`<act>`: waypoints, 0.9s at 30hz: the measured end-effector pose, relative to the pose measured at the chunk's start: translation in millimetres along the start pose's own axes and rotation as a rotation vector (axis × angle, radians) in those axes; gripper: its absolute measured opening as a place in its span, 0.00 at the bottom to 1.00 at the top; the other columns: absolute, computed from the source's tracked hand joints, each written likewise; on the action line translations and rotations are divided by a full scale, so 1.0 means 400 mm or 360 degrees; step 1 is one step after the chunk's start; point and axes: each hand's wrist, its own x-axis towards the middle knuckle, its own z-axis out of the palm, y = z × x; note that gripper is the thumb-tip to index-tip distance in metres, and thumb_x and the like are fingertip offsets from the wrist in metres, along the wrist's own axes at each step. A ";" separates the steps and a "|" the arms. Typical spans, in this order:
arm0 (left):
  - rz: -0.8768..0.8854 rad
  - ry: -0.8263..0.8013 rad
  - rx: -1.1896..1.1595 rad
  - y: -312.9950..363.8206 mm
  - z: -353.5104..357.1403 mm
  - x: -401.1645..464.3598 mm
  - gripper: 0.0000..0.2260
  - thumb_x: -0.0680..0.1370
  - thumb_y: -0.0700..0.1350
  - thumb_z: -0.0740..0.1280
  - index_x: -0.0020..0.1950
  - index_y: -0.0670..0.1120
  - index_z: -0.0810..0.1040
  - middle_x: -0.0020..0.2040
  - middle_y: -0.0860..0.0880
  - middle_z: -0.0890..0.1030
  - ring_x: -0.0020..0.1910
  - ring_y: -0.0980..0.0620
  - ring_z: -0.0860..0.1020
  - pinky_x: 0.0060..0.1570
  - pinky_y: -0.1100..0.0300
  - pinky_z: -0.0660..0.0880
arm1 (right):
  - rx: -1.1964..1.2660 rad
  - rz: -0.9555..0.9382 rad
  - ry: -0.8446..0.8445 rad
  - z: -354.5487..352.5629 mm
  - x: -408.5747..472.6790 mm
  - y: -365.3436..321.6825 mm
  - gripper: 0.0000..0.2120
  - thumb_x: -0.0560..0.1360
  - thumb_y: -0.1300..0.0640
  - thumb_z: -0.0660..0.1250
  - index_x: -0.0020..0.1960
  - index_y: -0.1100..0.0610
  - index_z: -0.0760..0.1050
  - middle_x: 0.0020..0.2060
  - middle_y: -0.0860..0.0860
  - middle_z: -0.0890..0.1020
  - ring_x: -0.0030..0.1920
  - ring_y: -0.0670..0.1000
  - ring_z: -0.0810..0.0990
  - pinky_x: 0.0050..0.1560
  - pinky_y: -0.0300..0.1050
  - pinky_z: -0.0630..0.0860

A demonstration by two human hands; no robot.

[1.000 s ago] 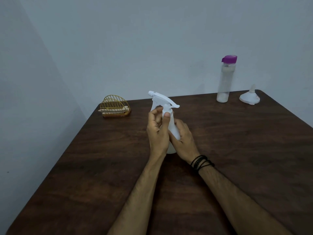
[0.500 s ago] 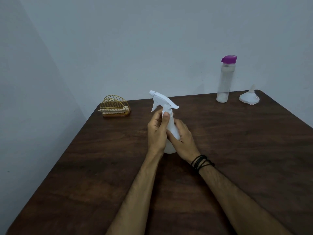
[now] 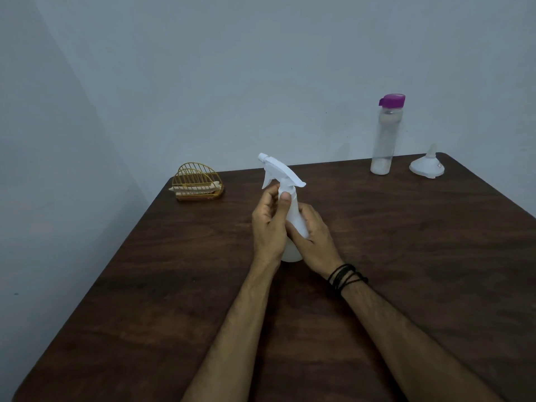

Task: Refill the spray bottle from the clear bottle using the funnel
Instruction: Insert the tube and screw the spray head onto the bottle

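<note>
A white spray bottle (image 3: 294, 219) stands upright on the dark wooden table (image 3: 406, 256), its trigger head pointing left. My left hand (image 3: 269, 227) grips the collar just under the trigger head, thumb up against the neck. My right hand (image 3: 313, 239) wraps the bottle's body from the right. A tall clear bottle (image 3: 385, 137) with a purple cap stands at the table's far edge, a little liquid in its bottom. To its right a white funnel (image 3: 427, 166) rests upside down, spout up.
A gold wire holder (image 3: 197, 182) with something pale in it sits at the table's far left corner. Grey walls rise close behind and to the left. Black cords circle my right wrist.
My left hand has shifted its fingers around the collar below the trigger head, and the head has turned slightly. The bottle's base and my right hand have stayed put.
</note>
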 end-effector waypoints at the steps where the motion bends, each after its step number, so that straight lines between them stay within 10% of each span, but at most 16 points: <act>1: -0.0010 -0.0020 0.0003 0.000 -0.002 0.001 0.08 0.83 0.46 0.64 0.59 0.53 0.80 0.51 0.59 0.84 0.52 0.61 0.81 0.49 0.66 0.76 | 0.0004 -0.0007 0.0002 0.000 0.000 0.000 0.24 0.73 0.35 0.61 0.61 0.50 0.73 0.53 0.43 0.77 0.56 0.45 0.76 0.53 0.37 0.74; 18: -0.0168 0.0054 -0.0022 -0.005 -0.006 0.009 0.12 0.83 0.42 0.63 0.63 0.38 0.78 0.54 0.47 0.82 0.52 0.55 0.80 0.53 0.58 0.77 | 0.0007 -0.0002 -0.0040 -0.003 0.004 0.002 0.21 0.76 0.40 0.64 0.62 0.52 0.73 0.53 0.46 0.77 0.55 0.46 0.77 0.53 0.41 0.75; 27: -0.0213 -0.0067 0.0243 -0.057 -0.033 -0.038 0.17 0.75 0.62 0.66 0.58 0.54 0.81 0.57 0.52 0.81 0.56 0.53 0.80 0.57 0.51 0.79 | 0.0303 0.0138 0.0012 -0.025 -0.001 -0.005 0.21 0.81 0.40 0.54 0.68 0.49 0.68 0.62 0.44 0.78 0.61 0.44 0.78 0.61 0.47 0.77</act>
